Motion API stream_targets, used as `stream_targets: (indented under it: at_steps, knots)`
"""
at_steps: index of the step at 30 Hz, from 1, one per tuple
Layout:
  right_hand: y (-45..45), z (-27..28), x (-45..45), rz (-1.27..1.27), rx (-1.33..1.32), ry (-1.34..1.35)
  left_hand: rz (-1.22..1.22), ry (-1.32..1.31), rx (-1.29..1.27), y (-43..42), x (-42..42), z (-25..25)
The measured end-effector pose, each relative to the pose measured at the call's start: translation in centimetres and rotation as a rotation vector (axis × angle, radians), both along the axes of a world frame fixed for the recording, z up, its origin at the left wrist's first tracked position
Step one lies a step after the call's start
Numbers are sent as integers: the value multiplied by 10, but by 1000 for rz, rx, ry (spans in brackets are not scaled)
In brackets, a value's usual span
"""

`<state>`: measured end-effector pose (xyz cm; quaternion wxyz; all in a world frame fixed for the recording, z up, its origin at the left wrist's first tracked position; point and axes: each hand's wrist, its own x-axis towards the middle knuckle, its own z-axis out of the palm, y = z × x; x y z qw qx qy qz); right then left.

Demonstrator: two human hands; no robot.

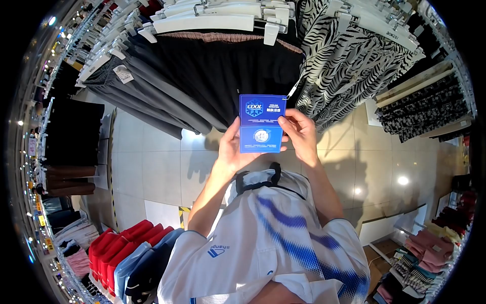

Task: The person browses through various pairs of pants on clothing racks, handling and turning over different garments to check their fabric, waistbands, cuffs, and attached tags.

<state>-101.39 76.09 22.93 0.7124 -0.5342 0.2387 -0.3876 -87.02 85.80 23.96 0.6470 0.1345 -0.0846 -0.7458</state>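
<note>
Both hands on the blue rectangular printed tag (pixel 261 124), held in front of the torso, long side upright, printed face toward the camera. Upper panel reads "COOL" in white over a snowflake emblem; lower panel is lighter blue with a round pale emblem.

Left hand (pixel 233 147): partly closed, thumb along the tag's left edge, palm beneath and behind; fingers largely hidden by the tag. Right hand (pixel 300 133): partly closed in a pinch, thumb on the upper right edge, index finger bent above it. Fingertips show past the lower right edge; cannot tell which hand they belong to.

A thin white cord (pixel 295 87) runs upward from the tag's top right corner, between the black gathered fabric garment (pixel 225 63) with a pinkish inner waistband and the black-and-white leaf-patterned garments (pixel 331 68) to its right. Grey fabric garments (pixel 157 91) hang to the left, one bearing a white paper label (pixel 123 74). White plastic hangers (pixel 202 23) span the top.

Below the hands: white shirt (pixel 253 228) with blue dotted print, worn by the person. Pale tiled floor (pixel 162 169) underneath. Red garments (pixel 119 253) hang at lower left, beside light and dark blue ones.
</note>
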Motion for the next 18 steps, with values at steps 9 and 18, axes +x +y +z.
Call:
stream_targets:
  at_steps: [9,18]
  knots:
    - [-4,-2,3,24,-28,-24,10,0,55,-3,2,2]
    - [-6,-5,4,51,-31,-7,33,-2,23,-2,4,-7]
